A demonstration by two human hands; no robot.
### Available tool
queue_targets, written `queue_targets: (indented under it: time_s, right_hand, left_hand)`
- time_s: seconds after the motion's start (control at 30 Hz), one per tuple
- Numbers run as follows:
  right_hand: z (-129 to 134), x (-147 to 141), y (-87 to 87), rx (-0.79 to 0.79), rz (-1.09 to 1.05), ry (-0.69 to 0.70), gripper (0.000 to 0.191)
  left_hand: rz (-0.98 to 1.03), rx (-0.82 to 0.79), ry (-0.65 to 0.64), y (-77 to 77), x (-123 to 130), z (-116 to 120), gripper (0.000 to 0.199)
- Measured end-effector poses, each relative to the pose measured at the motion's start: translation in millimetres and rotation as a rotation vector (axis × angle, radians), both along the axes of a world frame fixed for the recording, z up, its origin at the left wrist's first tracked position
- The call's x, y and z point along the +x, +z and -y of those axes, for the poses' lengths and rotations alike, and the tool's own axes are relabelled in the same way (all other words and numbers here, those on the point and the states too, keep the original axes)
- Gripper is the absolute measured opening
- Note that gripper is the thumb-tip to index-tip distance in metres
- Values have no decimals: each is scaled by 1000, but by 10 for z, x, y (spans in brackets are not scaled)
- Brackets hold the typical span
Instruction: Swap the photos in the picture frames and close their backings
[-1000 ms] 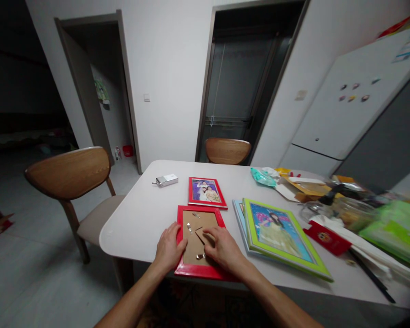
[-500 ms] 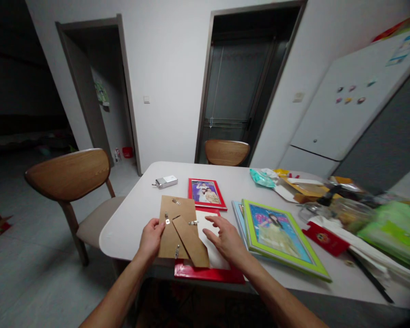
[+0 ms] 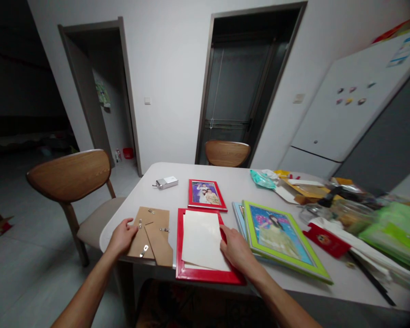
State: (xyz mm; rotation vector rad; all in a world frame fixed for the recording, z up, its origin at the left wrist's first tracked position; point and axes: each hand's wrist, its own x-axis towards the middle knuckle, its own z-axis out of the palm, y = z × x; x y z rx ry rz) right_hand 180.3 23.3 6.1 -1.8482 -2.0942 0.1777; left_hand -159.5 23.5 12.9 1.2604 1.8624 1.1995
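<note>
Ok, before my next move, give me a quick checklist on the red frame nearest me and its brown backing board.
1. Backing board off the near red frame: ok, it lies to the frame's left.
2. Metal clips on the board: ok, four are visible.
3. White sheet square in the frame: not ok, it lies askew.
4. Hands in place: ok, left hand at the board's left edge, right hand at the sheet's right edge.
5. Glass in the frame: cannot tell, the sheet covers the opening.

White wall [image 3: 167,68], wooden chairs [image 3: 71,175], grey floor [image 3: 37,255], white fridge [image 3: 328,123]
</note>
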Motion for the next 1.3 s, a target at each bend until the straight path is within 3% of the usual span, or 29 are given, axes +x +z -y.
queue_targets:
  time_s: [0.07, 0.13, 0.27, 0.37, 0.47, 0.6, 0.77, 0.83, 0.9, 0.97, 1.03, 1.17, 1.3]
  right_hand:
    - [-22, 12, 16, -15, -40, -34, 47]
    - [-29, 19, 36, -21, -156, -64, 53]
    - [10, -10, 98, -173, -744, -133, 60]
    - [71, -45, 174, -337, -1206, -116, 57]
    - [126, -69, 281, -352, -1462, -112, 59]
    - [172, -110, 437, -297, -1601, -141, 67]
    - [142, -122, 450, -309, -1473, -48, 59]
    - [94, -77, 379, -280, -1326, -85, 62]
    - [38, -4, 283, -245, -1106, -114, 61]
    - [-11, 75, 183, -197, -834, -107, 55]
    - [-41, 133, 95, -121, -585, -96, 51]
    - [-53, 133, 7, -6, -296, -74, 46]
    - [-38, 73, -24, 11, -132, -82, 42]
  left_hand:
    - [-93, 70, 35, 31, 126, 23, 46]
    - [-210, 174, -23, 54, 390, 105, 45]
    - [-265, 230, -466, 78, 1087, 396, 43]
    - [-312, 166, -673, 95, 1458, 551, 52]
    - [-363, 143, -684, 144, 1619, 554, 63]
    - [-431, 253, -669, 265, 1719, 477, 69]
    - [-503, 400, -713, 361, 1731, 507, 53]
    - [-438, 426, -584, 359, 1605, 495, 53]
    - [-293, 387, -372, 321, 1399, 444, 53]
    - [-77, 278, -172, 245, 1163, 372, 54]
    - [140, 163, -84, 142, 961, 318, 51]
    - [456, 14, -133, -25, 791, 339, 44]
    - [444, -75, -234, -59, 792, 429, 54]
